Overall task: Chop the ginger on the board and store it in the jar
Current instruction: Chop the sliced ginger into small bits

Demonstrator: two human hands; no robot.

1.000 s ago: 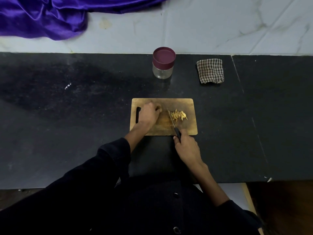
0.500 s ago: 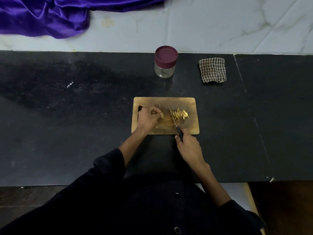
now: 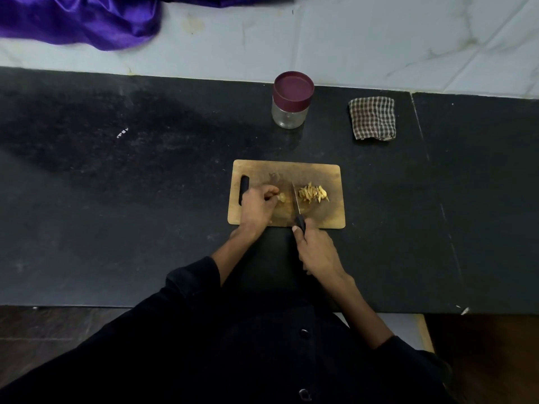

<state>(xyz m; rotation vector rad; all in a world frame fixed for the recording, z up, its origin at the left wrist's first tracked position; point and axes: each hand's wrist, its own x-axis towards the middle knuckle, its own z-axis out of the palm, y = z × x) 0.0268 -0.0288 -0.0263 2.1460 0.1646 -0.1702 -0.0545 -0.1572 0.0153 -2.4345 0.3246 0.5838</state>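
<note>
Fingers point(image 3: 269, 191) of the left hand point(image 3: 256, 207) were curled and pinched the uncut ginger piece point(image 3: 281, 197) on the board point(image 3: 285, 193). The right hand point(image 3: 316, 250) was clamped on the knife point(image 3: 298, 209) handle, with the blade lying just beside that piece and against the chopped ginger point(image 3: 313, 194) to its right. The jar point(image 3: 292, 100) stood beyond the board on the worktop point(image 3: 145, 199), apart from it, with its lid on.

Risks, as judged:
1. The remaining piece was small; the blade could reach the fingertips if they were not tucked back.
2. The piece could roll under pressure and yield an uneven cut.
3. Chopped slivers could scatter off the board edge during transfer, since the jar was closed and not adjacent.
</note>
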